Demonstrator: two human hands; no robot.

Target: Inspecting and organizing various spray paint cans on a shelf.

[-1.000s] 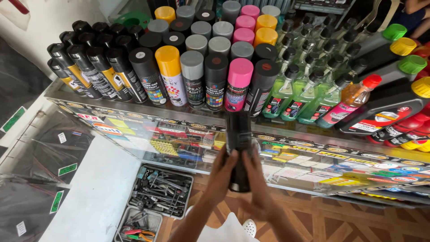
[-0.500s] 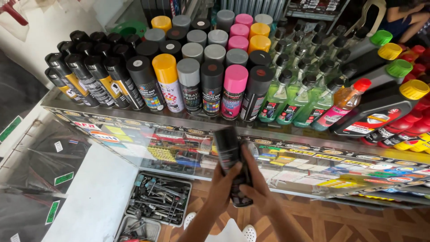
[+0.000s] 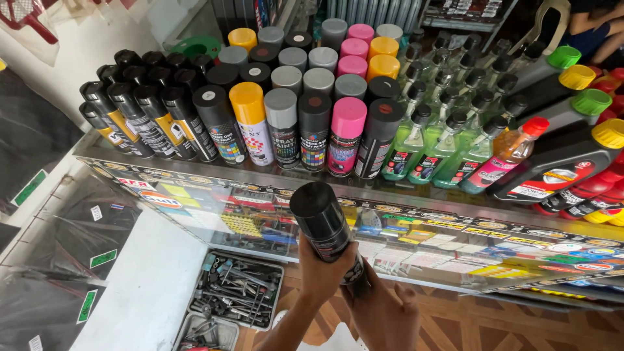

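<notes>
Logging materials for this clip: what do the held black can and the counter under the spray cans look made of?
Black spray can: glossy cap, likely plastic, by its smooth sheen; the body under the printed label cannot be told. Both the left hand and right hand grip it. Counter: clear glass, since stickers and tools show through.

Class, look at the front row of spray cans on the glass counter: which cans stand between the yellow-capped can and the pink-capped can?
In the head view, two: a grey-capped can and a black-capped can.
</notes>
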